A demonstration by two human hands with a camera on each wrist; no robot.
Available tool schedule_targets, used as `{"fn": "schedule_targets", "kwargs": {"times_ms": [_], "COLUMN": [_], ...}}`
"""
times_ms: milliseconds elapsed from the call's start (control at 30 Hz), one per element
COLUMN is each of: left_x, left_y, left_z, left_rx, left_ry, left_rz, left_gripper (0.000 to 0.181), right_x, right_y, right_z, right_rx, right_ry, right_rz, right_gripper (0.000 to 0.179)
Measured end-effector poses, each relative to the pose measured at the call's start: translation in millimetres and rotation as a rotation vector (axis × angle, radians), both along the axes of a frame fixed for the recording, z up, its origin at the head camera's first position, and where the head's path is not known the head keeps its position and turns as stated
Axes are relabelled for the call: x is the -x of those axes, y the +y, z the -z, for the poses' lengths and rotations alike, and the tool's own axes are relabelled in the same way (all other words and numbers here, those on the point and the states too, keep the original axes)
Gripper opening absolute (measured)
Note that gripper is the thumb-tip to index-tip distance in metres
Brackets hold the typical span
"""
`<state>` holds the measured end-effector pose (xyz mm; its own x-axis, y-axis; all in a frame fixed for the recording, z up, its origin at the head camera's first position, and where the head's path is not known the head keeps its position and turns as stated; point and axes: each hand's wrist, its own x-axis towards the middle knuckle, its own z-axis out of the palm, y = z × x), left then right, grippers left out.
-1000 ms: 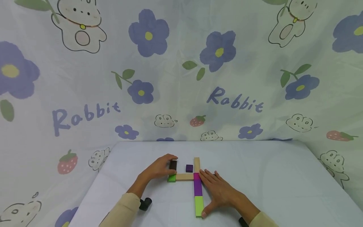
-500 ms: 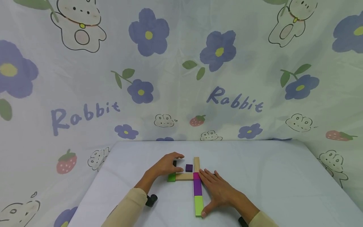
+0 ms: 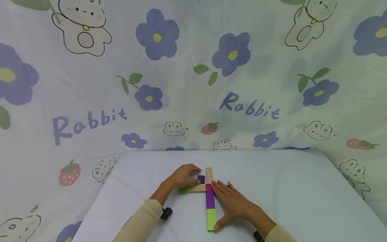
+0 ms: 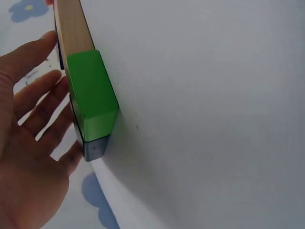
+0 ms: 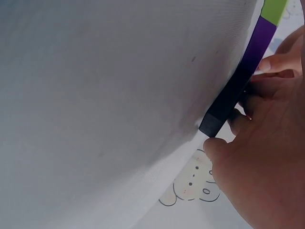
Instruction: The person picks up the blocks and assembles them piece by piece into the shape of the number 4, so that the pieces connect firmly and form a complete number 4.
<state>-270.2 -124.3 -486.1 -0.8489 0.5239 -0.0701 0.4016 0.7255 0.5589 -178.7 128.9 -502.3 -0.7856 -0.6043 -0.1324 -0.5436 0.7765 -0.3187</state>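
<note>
In the head view my left hand hovers beside a small dark purple cube; thumb and fingers are parted, with the thumb tip overlapping the cube's left edge. Under that hand a green block ends a row with a wooden block. A dark block next to the green one shows in the left wrist view. My right hand lies with fingers spread along a column made of a pink block, a purple block and a lime block. It partly covers a black block.
Another wooden block extends the column toward the back. The blocks lie on a white-covered table. Behind it hangs a patterned cloth with flowers and rabbits.
My left hand has left the dark block at the row's left end and moved right to the dark purple cube, fingers parted. The right hand stays in place.
</note>
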Motion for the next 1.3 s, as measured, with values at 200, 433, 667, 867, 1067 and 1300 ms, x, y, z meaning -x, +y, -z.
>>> {"fn": "schedule_targets", "kwargs": {"times_ms": [200, 433, 667, 867, 1067, 1300], "left_x": [-0.3, -0.4, 0.9, -0.5, -1.0, -1.3], "left_y": [5.1, 6.9, 6.4, 7.3, 8.3, 7.8], "left_z": [1.2, 2.7, 7.1, 7.0, 5.1, 5.1], "left_rx": [0.012, 0.026, 0.033, 0.024, 0.031, 0.034], "left_ry": [0.003, 0.013, 0.053, 0.065, 0.062, 0.081], "left_rz": [-0.013, -0.022, -0.007, -0.012, -0.022, -0.012], "left_gripper": [0.044, 0.041, 0.039, 0.035, 0.034, 0.033], "right_x": [0.3, 0.6, 0.7, 0.5, 0.3, -0.1], "right_y": [-0.6, -1.6, -1.2, -1.4, -1.7, -1.5], "right_z": [0.7, 1.2, 0.6, 0.4, -0.2, 0.4], "right_rx": [-0.004, -0.019, -0.016, -0.016, -0.011, -0.016], "right_ry": [0.001, 0.005, 0.009, 0.001, 0.003, 0.014], "right_rz": [0.001, 0.004, -0.002, 0.004, 0.002, -0.002], "right_gripper": [0.142, 0.142, 0.142, 0.142, 0.141, 0.143]}}
